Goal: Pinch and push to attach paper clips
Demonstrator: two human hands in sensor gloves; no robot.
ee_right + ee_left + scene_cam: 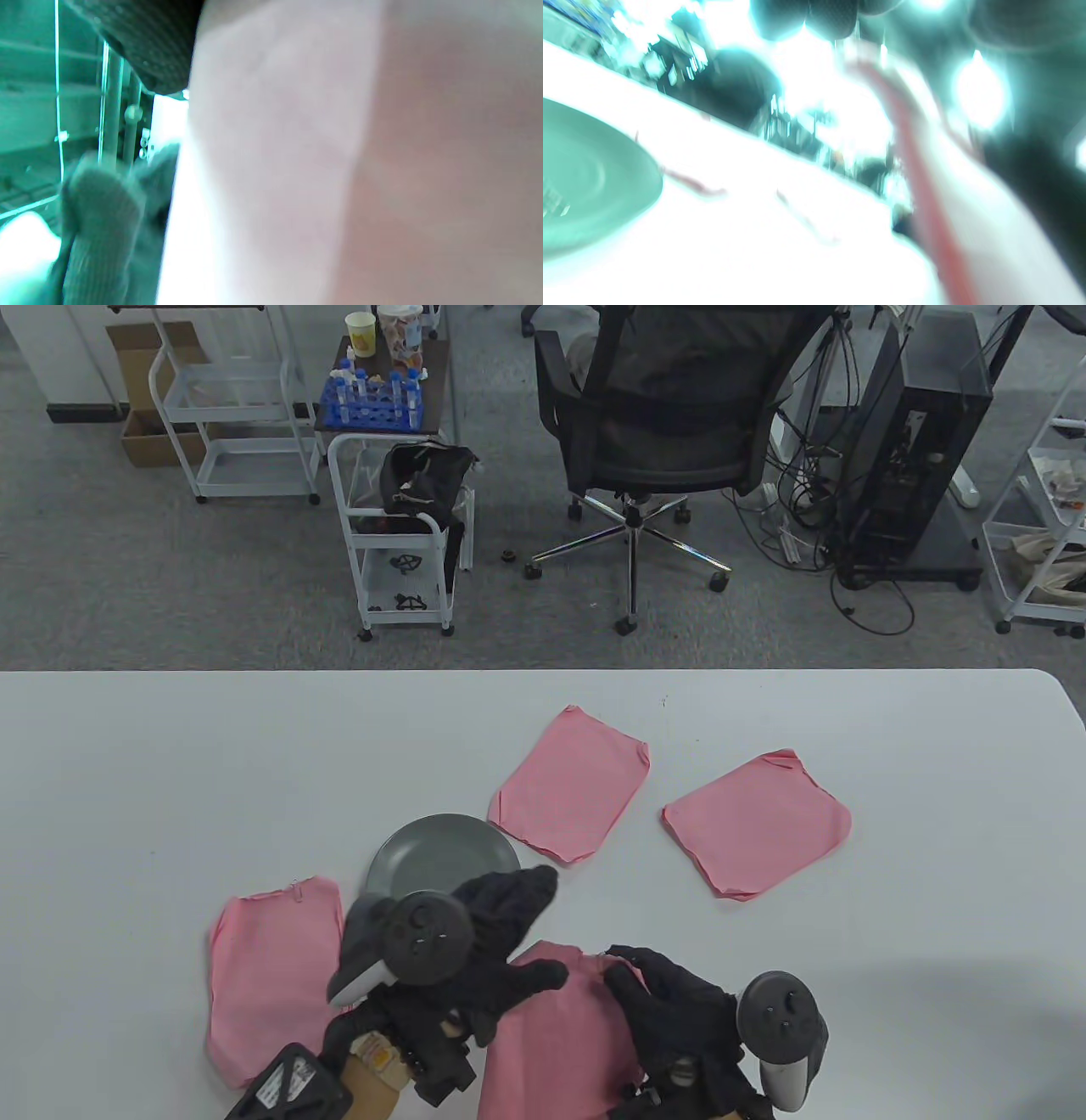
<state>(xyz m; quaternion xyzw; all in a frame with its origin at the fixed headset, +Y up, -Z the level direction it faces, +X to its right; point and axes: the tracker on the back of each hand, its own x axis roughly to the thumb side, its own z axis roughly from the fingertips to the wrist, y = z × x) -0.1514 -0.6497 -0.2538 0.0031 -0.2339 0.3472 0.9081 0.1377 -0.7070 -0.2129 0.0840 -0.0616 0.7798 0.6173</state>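
Office-lab: swivel chair (670,415); test-tube rack (373,400)

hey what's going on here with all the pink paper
A person in black sensor gloves is working at a white table on a pink paper stack at the near edge. The right hand grips its top edge, and the left hand reaches in beside it, apparently to fit a clip. Another pink stack on the left already carries a paper clip on its top edge. Two more stacks lie farther back, beside a grey plate.
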